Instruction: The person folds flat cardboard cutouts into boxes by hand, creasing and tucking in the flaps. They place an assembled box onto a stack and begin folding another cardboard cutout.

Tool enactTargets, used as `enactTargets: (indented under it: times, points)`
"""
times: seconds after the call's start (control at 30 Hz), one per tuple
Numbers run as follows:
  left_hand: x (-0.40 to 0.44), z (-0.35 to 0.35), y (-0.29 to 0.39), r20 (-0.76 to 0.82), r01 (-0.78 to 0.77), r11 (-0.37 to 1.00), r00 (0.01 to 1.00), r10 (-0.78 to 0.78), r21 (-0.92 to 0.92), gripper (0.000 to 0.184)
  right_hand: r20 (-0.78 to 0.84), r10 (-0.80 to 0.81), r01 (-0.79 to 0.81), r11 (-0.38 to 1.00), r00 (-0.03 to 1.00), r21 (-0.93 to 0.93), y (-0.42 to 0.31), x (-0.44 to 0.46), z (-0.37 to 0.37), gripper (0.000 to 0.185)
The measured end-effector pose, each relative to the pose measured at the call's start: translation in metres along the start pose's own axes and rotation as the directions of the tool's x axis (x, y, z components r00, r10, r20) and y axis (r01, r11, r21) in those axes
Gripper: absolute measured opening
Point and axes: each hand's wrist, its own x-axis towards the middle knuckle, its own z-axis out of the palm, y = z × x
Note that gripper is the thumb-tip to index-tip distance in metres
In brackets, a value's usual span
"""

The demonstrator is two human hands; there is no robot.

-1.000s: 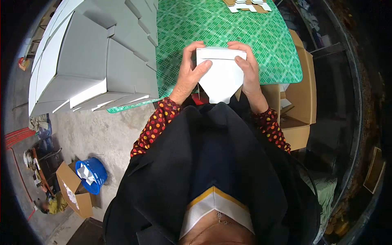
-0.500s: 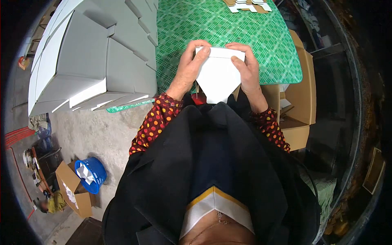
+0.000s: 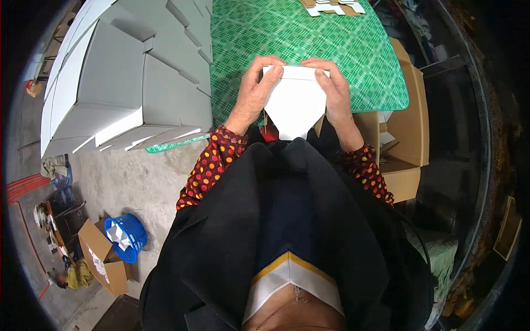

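Between my two hands is a white cardboard box (image 3: 296,102), held at the table's near edge in front of my chest. Its tapered flap points down toward me, and a crease runs across it near the top. My left hand (image 3: 258,88) grips the upper left corner, thumb on the white face and fingers curled over the far edge. At the upper right corner my right hand (image 3: 334,91) holds on in the same way, its thumb pressed near the crease. Brown inner cardboard shows below both sides of the flap. The box's underside is hidden.
Large white boxes (image 3: 165,83) are stacked on the left of the green checked tablecloth (image 3: 248,33). Flat cardboard pieces (image 3: 334,7) lie at the far edge. An open brown carton (image 3: 411,110) stands right. A blue basket (image 3: 132,231) and another carton (image 3: 105,259) sit on the floor, left.
My right thumb has shifted slightly upward along the box's right side. Both hands keep their hold, and the box stays almost in place.
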Motion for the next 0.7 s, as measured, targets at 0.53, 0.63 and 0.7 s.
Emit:
enactTargets:
  times: [0.53,0.63,0.7]
  points:
    - [-0.003,-0.006,-0.003,0.058,0.001,1.0,0.998,-0.002,0.016,0.042,0.108,0.098,-0.092,0.994,0.989,-0.06,-0.012,-0.002,-0.014,0.025]
    - [-0.014,-0.004,0.005,0.053,0.015,0.998,0.998,-0.018,0.065,0.056,0.165,0.035,-0.006,0.985,0.986,-0.173,-0.018,-0.003,-0.019,0.023]
    - [-0.022,-0.003,0.015,0.056,0.049,0.988,0.997,-0.058,0.143,0.071,0.227,-0.074,0.136,0.953,0.971,-0.27,-0.023,-0.002,-0.021,0.021]
